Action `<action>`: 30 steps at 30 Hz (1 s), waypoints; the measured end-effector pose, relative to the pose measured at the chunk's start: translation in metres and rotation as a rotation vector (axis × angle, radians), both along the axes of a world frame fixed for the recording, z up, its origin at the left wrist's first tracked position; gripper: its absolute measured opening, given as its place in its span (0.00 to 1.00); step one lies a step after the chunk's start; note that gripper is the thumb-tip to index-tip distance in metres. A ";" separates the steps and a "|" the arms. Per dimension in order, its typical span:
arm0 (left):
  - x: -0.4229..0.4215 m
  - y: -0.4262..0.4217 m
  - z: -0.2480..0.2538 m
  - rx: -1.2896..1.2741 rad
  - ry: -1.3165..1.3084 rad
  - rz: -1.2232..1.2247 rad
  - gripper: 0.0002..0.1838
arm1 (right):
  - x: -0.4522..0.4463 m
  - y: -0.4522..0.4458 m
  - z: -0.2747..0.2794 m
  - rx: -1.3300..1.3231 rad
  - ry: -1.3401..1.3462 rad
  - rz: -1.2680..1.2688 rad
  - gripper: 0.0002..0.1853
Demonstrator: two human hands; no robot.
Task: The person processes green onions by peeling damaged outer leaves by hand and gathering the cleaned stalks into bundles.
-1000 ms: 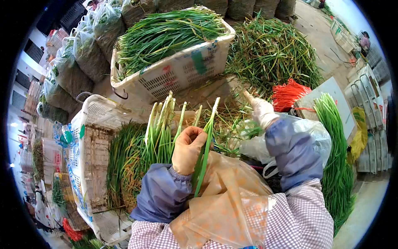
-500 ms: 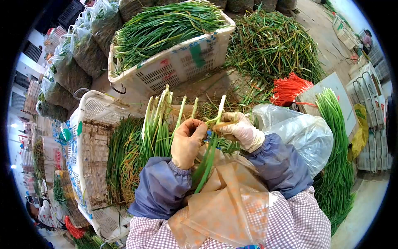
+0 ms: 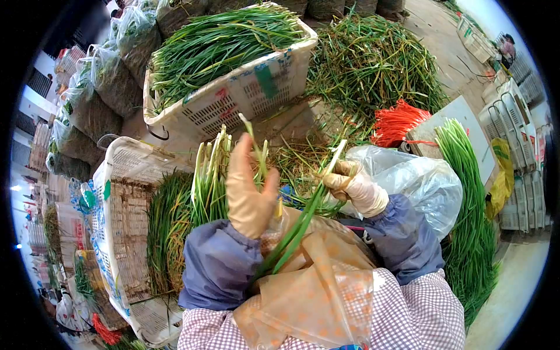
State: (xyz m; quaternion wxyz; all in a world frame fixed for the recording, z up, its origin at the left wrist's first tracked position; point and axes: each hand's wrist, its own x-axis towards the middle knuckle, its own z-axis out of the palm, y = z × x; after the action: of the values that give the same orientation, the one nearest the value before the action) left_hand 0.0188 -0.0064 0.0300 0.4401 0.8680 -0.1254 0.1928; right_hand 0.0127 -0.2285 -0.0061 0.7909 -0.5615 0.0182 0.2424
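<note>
My gloved right hand [image 3: 357,188] pinches a garlic chive stalk [image 3: 318,197] near its pale end, and the green leaves trail down over the apron. My gloved left hand [image 3: 249,192] is raised with thumb and fingers apart, in front of a bunch of upright garlic chives [image 3: 209,175]. A few stalks of that bunch stand behind the left fingers, partly hidden. To the left, more leafy chives [image 3: 163,210] lie in a white plastic crate [image 3: 131,153] that is tipped toward me. A translucent apron [image 3: 318,286] covers my lap.
Ahead stands a white crate [image 3: 233,108] heaped with chives. Loose trimmings form a pile [image 3: 376,64] beside it. Red ties [image 3: 399,123], a clear plastic bag [image 3: 411,175] and a long chive bundle [image 3: 475,233] are on the right. Filled bags [image 3: 114,81] line the left.
My left hand has come away from the stalk, moved left and opened. My right hand keeps hold of the chive, lower and farther right. The view has shifted slightly.
</note>
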 end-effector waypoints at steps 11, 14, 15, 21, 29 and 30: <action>-0.022 -0.024 -0.018 -0.561 0.809 -0.184 0.08 | 0.012 0.020 0.005 -0.218 -0.182 -0.170 0.09; -0.025 -0.024 -0.018 -0.426 0.758 -0.157 0.06 | 0.018 0.022 0.001 -0.178 -0.186 -0.191 0.09; -0.026 -0.024 -0.017 -0.380 0.731 -0.143 0.06 | 0.020 0.021 0.001 -0.178 -0.185 -0.191 0.09; -0.032 -0.015 -0.023 -0.361 0.669 -0.107 0.05 | 0.059 -0.026 -0.035 -0.369 -0.432 -0.682 0.06; -0.026 -0.006 -0.013 -0.889 1.093 -0.263 0.06 | 0.032 0.002 -0.007 0.216 -0.075 0.044 0.25; -0.025 -0.004 -0.014 -0.967 1.166 -0.286 0.06 | 0.033 0.005 -0.013 0.255 -0.072 0.080 0.24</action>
State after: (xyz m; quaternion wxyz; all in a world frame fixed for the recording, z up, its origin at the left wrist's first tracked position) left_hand -0.0064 -0.0104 0.0163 0.7862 0.5156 0.1139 -0.3210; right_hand 0.0456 -0.2236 -0.0189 0.8458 -0.4650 -0.0636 0.2538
